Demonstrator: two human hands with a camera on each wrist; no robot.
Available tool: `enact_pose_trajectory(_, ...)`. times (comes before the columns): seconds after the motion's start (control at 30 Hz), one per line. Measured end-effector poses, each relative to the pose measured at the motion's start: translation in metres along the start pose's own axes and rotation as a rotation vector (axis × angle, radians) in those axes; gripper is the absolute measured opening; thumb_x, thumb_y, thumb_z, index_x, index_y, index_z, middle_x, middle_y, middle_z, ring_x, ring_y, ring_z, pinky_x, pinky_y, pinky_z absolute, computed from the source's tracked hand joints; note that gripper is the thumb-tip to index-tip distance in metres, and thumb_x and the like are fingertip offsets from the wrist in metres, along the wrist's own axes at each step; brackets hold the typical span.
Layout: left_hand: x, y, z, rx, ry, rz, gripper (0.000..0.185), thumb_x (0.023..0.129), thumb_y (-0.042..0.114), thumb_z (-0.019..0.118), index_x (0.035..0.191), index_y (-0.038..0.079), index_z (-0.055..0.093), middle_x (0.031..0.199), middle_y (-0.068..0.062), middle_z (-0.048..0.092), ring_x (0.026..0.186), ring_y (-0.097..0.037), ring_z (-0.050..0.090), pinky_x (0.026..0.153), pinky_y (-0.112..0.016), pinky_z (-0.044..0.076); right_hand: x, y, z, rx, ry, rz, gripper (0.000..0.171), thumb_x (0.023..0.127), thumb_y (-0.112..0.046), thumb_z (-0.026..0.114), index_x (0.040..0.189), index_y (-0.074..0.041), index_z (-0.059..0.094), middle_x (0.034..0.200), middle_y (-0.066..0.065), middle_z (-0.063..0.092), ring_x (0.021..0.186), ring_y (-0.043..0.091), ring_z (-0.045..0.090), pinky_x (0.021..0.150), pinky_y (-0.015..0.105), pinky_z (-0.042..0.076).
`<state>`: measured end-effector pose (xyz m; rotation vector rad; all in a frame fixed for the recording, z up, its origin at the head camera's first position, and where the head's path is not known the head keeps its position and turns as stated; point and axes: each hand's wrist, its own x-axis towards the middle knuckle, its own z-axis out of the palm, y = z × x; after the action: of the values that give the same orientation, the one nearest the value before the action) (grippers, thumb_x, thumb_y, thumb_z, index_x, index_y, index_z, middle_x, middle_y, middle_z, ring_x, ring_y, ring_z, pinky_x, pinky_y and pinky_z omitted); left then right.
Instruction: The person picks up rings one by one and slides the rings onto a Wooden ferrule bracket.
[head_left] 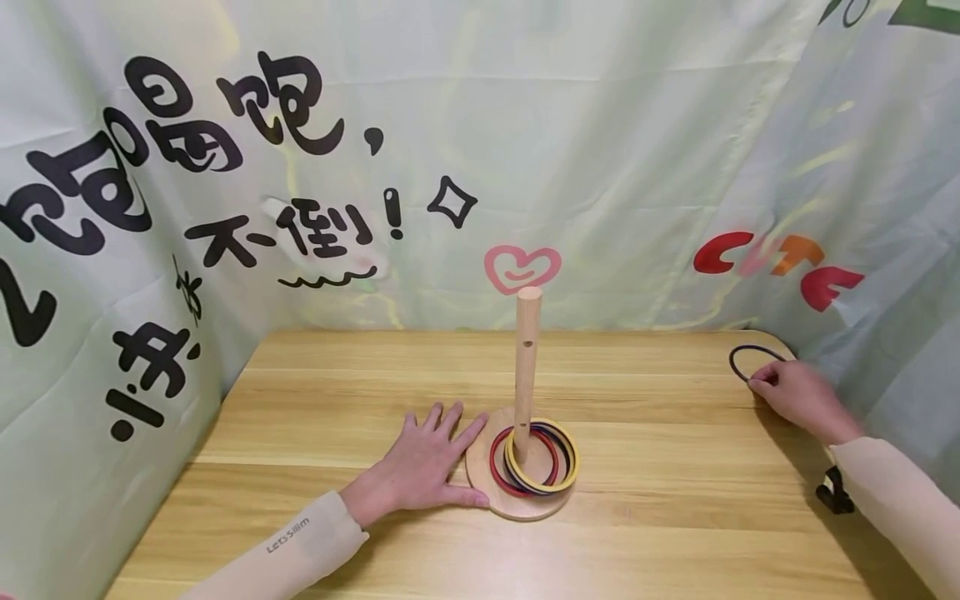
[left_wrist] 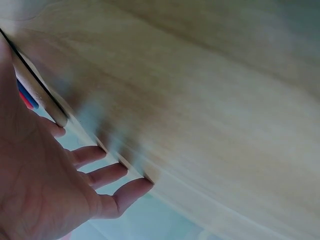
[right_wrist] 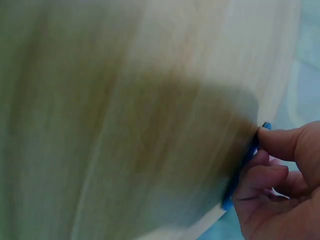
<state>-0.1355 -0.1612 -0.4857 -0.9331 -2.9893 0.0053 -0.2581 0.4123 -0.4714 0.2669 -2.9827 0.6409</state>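
A round wooden base [head_left: 480,475] carries an upright wooden peg [head_left: 527,367] near the middle of the table. Red, dark and yellow rings [head_left: 576,467] lie on the base around the foot of the peg. My left hand [head_left: 423,462] rests spread with straight fingers, its thumb and index fingertip at the base's left edge. At the far right, my right hand [head_left: 802,400] pinches a dark blue ring [head_left: 733,358] between thumb and fingers. In the right wrist view this blue ring [right_wrist: 245,165] shows edge-on, close over the tabletop.
The wooden table [head_left: 337,367] has a rounded back right corner near the right hand. A pale printed curtain [head_left: 600,167] hangs behind the table and along both sides. A small black clip-like object [head_left: 834,492] sits beside the right sleeve.
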Motion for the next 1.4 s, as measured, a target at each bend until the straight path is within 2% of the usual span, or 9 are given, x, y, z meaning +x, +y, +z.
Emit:
enact_pose_trajectory(0.13,0.000,0.000,0.001,0.003,0.011,0.006,0.117,0.076,0.099,0.033,0.166,0.024,0.023,0.160,-0.024,0.036,0.139,-0.054,0.041,0.093,-0.077,0.040,-0.004,-0.022,0.004,-0.005,-0.043,-0.046,0.015,0.096,-0.007,0.068,0.087,0.004,0.071,0.071,0.002,0.061,0.064,0.016,0.049,0.058,0.031,0.039)
enact_pose_trajectory(0.27,0.000,-0.001,0.004,-0.002,0.027,0.015,0.117,0.077,0.098,0.035,0.166,0.023,0.024,0.160,-0.025,0.037,0.138,-0.055,0.042,0.092,-0.077,0.040,-0.009,-0.050,0.007,0.005,-0.095,-0.065,0.014,0.100,-0.007,0.064,0.092,0.004,0.068,0.075,0.003,0.060,0.065,0.017,0.047,0.058,0.031,0.038)
enact_pose_trajectory(0.47,-0.001,0.000,0.002,-0.001,0.037,0.019,0.116,0.077,0.097,0.037,0.165,0.022,0.026,0.159,-0.025,0.038,0.137,-0.054,0.043,0.091,-0.076,0.041,-0.024,-0.090,0.006,0.014,-0.078,-0.135,0.011,0.100,-0.009,0.066,0.096,0.001,0.064,0.077,0.002,0.059,0.067,0.016,0.047,0.059,0.031,0.038)
enact_pose_trajectory(0.7,-0.001,0.000,0.000,0.009,0.023,0.014,0.116,0.077,0.098,0.034,0.165,0.023,0.024,0.159,-0.025,0.038,0.137,-0.053,0.044,0.090,-0.076,0.042,-0.042,-0.126,0.003,0.038,-0.062,-0.154,0.006,0.096,-0.007,0.069,0.099,-0.002,0.067,0.082,0.000,0.064,0.069,0.011,0.050,0.058,0.026,0.042)
enact_pose_trajectory(0.83,-0.001,0.001,-0.001,0.011,0.017,0.011,0.116,0.077,0.098,0.034,0.166,0.024,0.023,0.159,-0.025,0.038,0.138,-0.053,0.043,0.091,-0.076,0.041,-0.053,-0.145,-0.001,0.064,-0.060,-0.185,0.006,0.094,-0.005,0.071,0.099,-0.005,0.068,0.079,-0.002,0.063,0.067,0.007,0.051,0.056,0.025,0.043)
enact_pose_trajectory(1.13,-0.002,0.002,-0.003,0.016,0.012,0.010,0.116,0.077,0.098,0.034,0.166,0.024,0.023,0.159,-0.024,0.038,0.139,-0.052,0.043,0.091,-0.075,0.041,-0.083,-0.187,-0.014,0.112,-0.015,-0.245,0.017,0.088,-0.010,0.081,0.092,-0.020,0.068,0.073,-0.011,0.060,0.063,0.002,0.051,0.054,0.024,0.044)
enact_pose_trajectory(1.4,-0.001,0.001,-0.002,0.004,0.004,0.006,0.116,0.077,0.098,0.033,0.166,0.024,0.022,0.161,-0.024,0.036,0.140,-0.052,0.041,0.093,-0.077,0.039,-0.104,-0.216,-0.022,0.207,0.116,-0.407,0.029,0.084,-0.007,0.084,0.091,-0.030,0.068,0.077,-0.020,0.059,0.064,-0.001,0.053,0.055,0.019,0.043)
